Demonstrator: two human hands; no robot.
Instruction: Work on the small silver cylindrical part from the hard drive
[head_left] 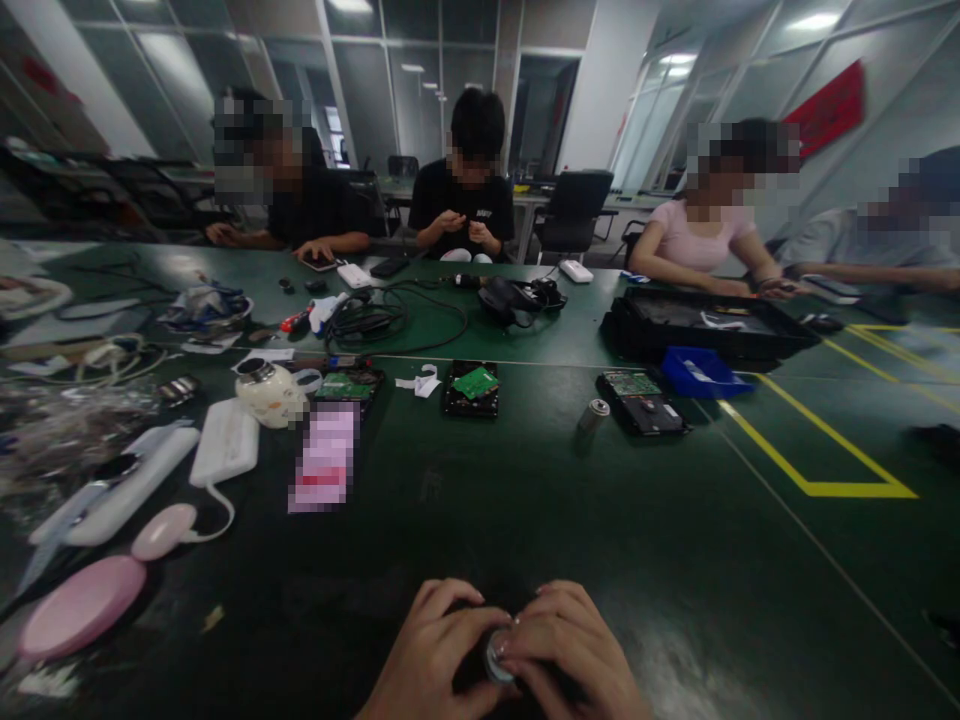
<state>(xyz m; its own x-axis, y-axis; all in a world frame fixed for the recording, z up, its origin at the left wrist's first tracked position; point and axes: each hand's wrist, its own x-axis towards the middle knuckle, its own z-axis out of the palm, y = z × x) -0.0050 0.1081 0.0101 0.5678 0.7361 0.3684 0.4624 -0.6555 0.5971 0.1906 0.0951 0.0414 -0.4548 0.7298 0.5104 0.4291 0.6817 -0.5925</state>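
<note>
Gripping 1 sm. silvery round part [496, 658] w/ both hands, bottom ctr of view, over the near side of our green table [675, 580]. Our L hand [442, 645] has its fingers curled abt the part's L side; our R hand [574, 640] has its fingertips on top + R side. So: 2 hands closed on 1 part. Contact underneath is hidden, can't tell.

Ahead of grip, well apart, we've got 3 hard drives [472, 408] in a rough row: 1 dead ahead w/ 1 loose-looking green board [475, 383] on it, 1 ahead-L, 1 ahead-R. Just L of the R one: 1 silver cylinder [595, 415]. Between L + mid ones: 1 white scrap [418, 383].

L of grip: 2 pink ovals [82, 607], 1 lg + 1 sm; 1 white box [226, 440], its cord running to the sm oval. Ahead-L, nearer us than the L drive: 1 pixelated pink panel [326, 460]. Beside that drive: 1 cream pot [270, 395].

Far side from grip: 1 blk cable coil [367, 320] ahead-L; 1 blk tray [709, 345] ahead-R, w/ 1 blue tray [705, 375] at its near edge. Across from us, 4 ppl [461, 215].
</note>
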